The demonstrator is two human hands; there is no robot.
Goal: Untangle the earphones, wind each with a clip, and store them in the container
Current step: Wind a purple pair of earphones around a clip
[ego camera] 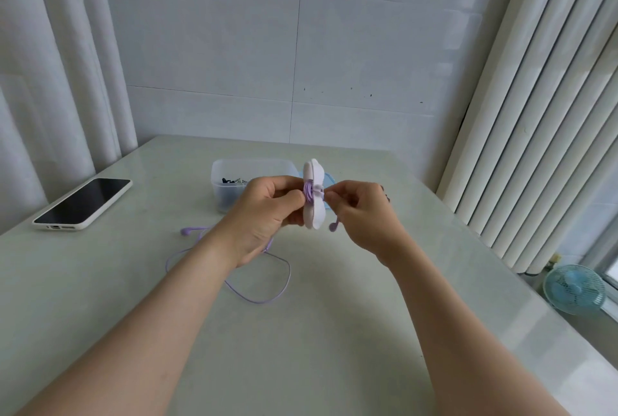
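My left hand (267, 206) grips a pale lilac winder clip (313, 211) held upright above the table, with purple earphone cord (309, 194) wound round its middle. My right hand (359, 211) pinches the cord at the clip's right side, and one purple earbud (333, 226) dangles below it. A second purple earphone (184, 231) lies on the table, its cord (267, 298) looping under my left forearm. Behind my hands stands the clear plastic container (222, 178) with dark items inside.
A phone in a white case (82, 205) lies screen up at the table's left. A blue lid (329, 178) peeks out behind the clip. White curtains hang on both sides, and a small blue fan (573, 290) stands on the floor at right.
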